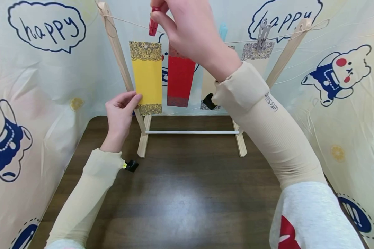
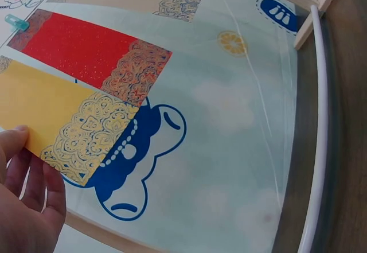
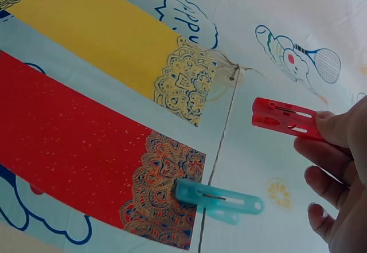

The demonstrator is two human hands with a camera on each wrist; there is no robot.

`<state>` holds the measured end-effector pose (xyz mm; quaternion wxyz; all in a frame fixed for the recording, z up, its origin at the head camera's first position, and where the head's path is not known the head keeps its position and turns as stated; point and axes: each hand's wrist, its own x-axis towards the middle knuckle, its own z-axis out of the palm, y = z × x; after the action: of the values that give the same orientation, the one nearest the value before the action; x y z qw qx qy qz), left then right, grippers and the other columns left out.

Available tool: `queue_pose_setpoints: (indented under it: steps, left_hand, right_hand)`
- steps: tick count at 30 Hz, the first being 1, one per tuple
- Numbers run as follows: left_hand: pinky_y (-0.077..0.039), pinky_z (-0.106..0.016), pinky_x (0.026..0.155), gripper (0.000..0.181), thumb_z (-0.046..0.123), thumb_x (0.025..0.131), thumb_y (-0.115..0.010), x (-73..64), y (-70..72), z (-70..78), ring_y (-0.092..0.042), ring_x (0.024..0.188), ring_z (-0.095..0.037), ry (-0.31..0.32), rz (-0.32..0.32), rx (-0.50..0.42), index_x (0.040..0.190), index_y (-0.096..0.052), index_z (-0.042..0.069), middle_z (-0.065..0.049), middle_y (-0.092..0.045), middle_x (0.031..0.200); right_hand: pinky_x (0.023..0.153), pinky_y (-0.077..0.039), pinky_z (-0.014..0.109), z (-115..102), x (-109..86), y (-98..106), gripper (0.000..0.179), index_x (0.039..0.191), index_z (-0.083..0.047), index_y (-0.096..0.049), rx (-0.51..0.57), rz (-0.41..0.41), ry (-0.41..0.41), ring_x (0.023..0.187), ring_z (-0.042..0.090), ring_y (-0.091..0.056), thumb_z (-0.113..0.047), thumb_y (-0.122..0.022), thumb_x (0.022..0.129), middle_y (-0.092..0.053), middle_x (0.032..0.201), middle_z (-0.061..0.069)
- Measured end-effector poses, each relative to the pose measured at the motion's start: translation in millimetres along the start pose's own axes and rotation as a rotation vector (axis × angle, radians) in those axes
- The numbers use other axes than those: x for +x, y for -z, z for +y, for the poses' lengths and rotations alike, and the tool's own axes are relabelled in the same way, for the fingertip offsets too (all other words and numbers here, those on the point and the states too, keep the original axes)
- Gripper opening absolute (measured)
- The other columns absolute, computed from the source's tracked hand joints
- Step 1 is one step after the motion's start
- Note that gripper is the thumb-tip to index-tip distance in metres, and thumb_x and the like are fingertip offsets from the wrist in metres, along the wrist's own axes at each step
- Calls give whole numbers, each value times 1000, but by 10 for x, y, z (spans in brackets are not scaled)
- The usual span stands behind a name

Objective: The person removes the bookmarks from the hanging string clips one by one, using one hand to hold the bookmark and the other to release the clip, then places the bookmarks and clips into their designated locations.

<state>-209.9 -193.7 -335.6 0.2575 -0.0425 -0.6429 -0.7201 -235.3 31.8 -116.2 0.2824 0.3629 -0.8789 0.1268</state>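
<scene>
My left hand (image 1: pixel 121 109) pinches a yellow card (image 1: pixel 147 77) with lace-patterned ends by its left edge, low down. The card's top edge lies just below the string (image 3: pixel 231 109). Up above it, my right hand (image 1: pixel 191 33) holds a red clothespin (image 3: pixel 284 117) between thumb and fingers, its tip pointing down toward the string in the head view. Beside the yellow card hangs a red card (image 3: pixel 86 141), fixed to the string by a teal clothespin (image 3: pixel 215 197). In the head view my right hand hides that clothespin.
Wooden posts (image 1: pixel 118 52) hold the string, with a white crossbar (image 1: pixel 191 132) low between them. Two pale cards hang farther right, one under a grey clothespin (image 1: pixel 263 34). A brown table (image 1: pixel 180 193) lies below, and printed cloth (image 1: pixel 46 86) surrounds it.
</scene>
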Motion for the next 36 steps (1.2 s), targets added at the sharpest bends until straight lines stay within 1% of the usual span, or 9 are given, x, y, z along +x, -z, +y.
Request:
queue_pose_setpoints:
  steps: [3, 7, 12, 15, 18, 21, 26, 31, 36]
  left_hand:
    - [-54, -22, 71, 14, 8, 91, -81, -35, -1, -5, -64, 71, -10, -12, -1, 43, 100, -81, -2, 5, -76, 83]
    - [-54, -22, 71, 18, 8, 91, -81, -84, -16, -3, -64, 71, -10, -23, -8, 58, 102, -79, -5, 5, -75, 83]
    - [-54, -21, 72, 16, 8, 91, -81, -140, -1, -30, -65, 73, -9, -28, -13, 55, 102, -80, -4, 6, -75, 83]
    - [-54, -22, 73, 17, 10, 91, -81, -178, 26, -52, -66, 74, -9, -34, -20, 82, 103, -80, -3, 7, -75, 85]
    - [-54, -21, 73, 17, 10, 92, -81, -218, 44, -61, -65, 75, -9, -32, -22, 106, 103, -80, -2, 7, -75, 85]
    - [-54, -20, 72, 17, 10, 92, -80, -253, 49, -62, -65, 74, -9, -31, -20, 125, 103, -80, -3, 8, -75, 84]
    - [-53, -20, 71, 19, 12, 93, -80, -304, 58, -68, -64, 74, -8, -30, -24, 159, 104, -80, -3, 9, -75, 84]
    - [-54, -20, 71, 19, 13, 93, -80, -375, 88, -75, -63, 75, -9, -14, -27, 193, 105, -80, -1, 9, -74, 85]
    - [-53, -19, 71, 18, 12, 93, -80, -440, 119, -81, -63, 76, -8, -2, -20, 201, 106, -80, -1, 11, -74, 85]
  right_hand:
    - [111, -32, 15, 33, -82, 5, 39, 136, -5, -61, 64, 49, 23, 125, 15, -56, -32, -50, 110, -68, 134, 6]
    - [114, -31, 18, 70, -184, 11, 36, 131, -2, -64, 118, 96, 49, 119, 16, -62, -29, -55, 109, -71, 128, 8]
    - [117, -28, 24, 123, -283, 15, 34, 126, -3, -66, 128, 100, 67, 118, 14, -63, -29, -57, 108, -71, 126, 6]
    - [115, -31, 26, 161, -342, 7, 32, 123, -2, -65, 144, 116, 90, 119, 15, -61, -28, -58, 107, -71, 124, 7]
    - [109, -34, 28, 200, -409, 1, 30, 120, 0, -65, 154, 136, 123, 120, 17, -60, -27, -59, 107, -72, 121, 8]
    - [103, -33, 29, 229, -481, -9, 29, 118, 1, -64, 181, 151, 138, 119, 17, -60, -25, -60, 107, -73, 117, 7]
    - [98, -33, 30, 275, -616, -23, 30, 118, 2, -64, 208, 153, 116, 116, 19, -59, -25, -65, 104, -74, 115, 7]
    - [100, -37, 32, 316, -736, -22, 32, 120, 1, -64, 214, 136, 75, 115, 22, -56, -26, -67, 103, -73, 118, 10]
    - [97, -37, 34, 353, -850, -33, 30, 120, 2, -65, 223, 146, 80, 110, 26, -57, -22, -67, 103, -73, 118, 11]
